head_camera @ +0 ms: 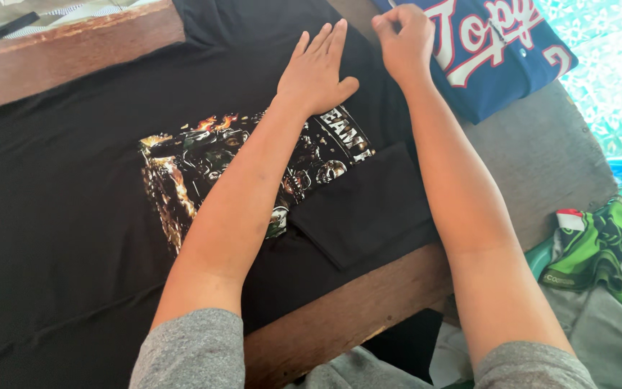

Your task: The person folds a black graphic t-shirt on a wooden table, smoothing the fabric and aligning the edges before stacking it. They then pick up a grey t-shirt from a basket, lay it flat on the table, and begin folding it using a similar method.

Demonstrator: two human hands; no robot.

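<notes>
On the wooden table (340,317), a black graphic T-shirt (59,216) is lying spread out, one sleeve (361,212) folded over its print. The left hand (316,72) is pressing flat on the shirt, fingers extended and close together. The right hand (403,39) is pinching the shirt's edge beside a folded blue jersey (498,65).

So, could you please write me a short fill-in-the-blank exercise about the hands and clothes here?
1. The left hand lies ____ on the black printed cotton T-shirt.
2. The right hand pinches the shirt's ____ edge.
3. The folded blue jersey has ____ lettering.

Missing words: flat; far; white
</notes>
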